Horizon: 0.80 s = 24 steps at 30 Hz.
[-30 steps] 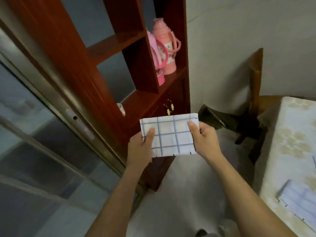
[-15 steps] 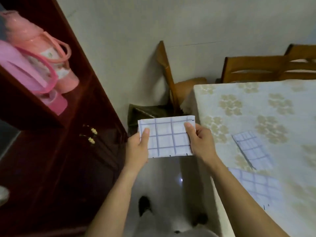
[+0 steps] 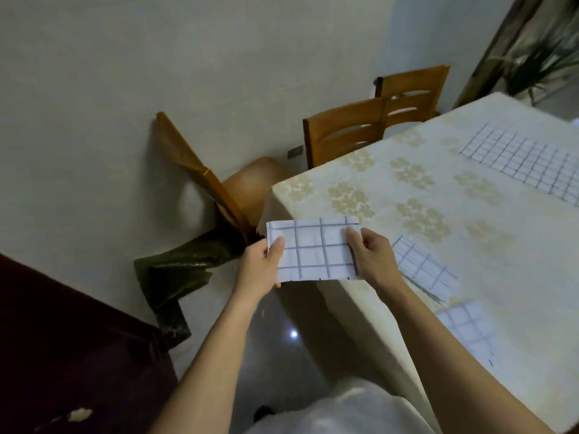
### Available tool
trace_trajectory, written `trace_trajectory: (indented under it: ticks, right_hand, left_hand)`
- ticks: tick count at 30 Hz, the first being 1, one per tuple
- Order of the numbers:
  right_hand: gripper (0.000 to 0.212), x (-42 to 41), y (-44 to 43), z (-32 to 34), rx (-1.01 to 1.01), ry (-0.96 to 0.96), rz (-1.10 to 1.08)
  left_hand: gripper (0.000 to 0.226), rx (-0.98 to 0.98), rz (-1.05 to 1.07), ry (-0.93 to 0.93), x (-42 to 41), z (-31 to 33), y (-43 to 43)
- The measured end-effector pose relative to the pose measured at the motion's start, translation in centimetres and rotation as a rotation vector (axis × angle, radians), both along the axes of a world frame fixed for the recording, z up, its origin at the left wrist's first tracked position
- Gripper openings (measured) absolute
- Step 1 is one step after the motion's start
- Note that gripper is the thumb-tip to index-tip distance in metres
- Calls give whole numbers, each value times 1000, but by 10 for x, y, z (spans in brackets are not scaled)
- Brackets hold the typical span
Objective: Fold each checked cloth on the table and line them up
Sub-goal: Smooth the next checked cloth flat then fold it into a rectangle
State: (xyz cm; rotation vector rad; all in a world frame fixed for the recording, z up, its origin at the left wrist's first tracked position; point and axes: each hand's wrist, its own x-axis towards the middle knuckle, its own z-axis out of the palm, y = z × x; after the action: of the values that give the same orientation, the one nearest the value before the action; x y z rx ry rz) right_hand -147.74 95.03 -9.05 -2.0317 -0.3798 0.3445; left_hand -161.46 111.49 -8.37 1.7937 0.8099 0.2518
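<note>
Pinching the folded white blue-checked cloth [image 3: 315, 250] by its ends, left hand [image 3: 261, 266] and right hand [image 3: 372, 256] should lay it squarely beside the folded cloths [image 3: 423, 267] on the floral-covered table [image 3: 407, 189].

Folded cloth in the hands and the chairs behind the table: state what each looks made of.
Folded cloth: thin woven fabric, probably cotton, matt white with a blue-grey check; it holds soft creases. Chairs: wood, it seems, orange-brown with a slight sheen and slatted backs.

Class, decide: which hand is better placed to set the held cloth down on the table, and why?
Probably the right hand: it grips the cloth over the table; the left hand is out over the floor.
</note>
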Motion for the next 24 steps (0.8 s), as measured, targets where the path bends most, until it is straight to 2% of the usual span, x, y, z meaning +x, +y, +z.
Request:
trace_trajectory:
  ticks: [3,5,7,9,16,20,24]
  right_hand:
    - [32,12,-11,-14,-71,126,-67]
    - [26,27,-18,-25,-120,177,-121]
    - [26,46,-21,-39,-166,218,-169]
    - [27,68,-21,-54,-182,230,-230]
    - [33,150,-4,-84,-163,277,-278]
    - [21,204,-6,-83,-153,234,-294]
    - [10,237,-21,-97,-160,321,-299]
  left_hand:
    - [32,-53,-181,51,30,-15,8]
    - [27,-40,-366,157,54,-23,13]
    - [25,-22,-564,247,79,-28,17]
    - [26,-59,-666,274,104,-33,19]
    - [25,-203,-653,380,177,-48,27]
    - [26,-272,-518,371,234,-62,26]
    - [18,-294,-420,394,277,-79,24]
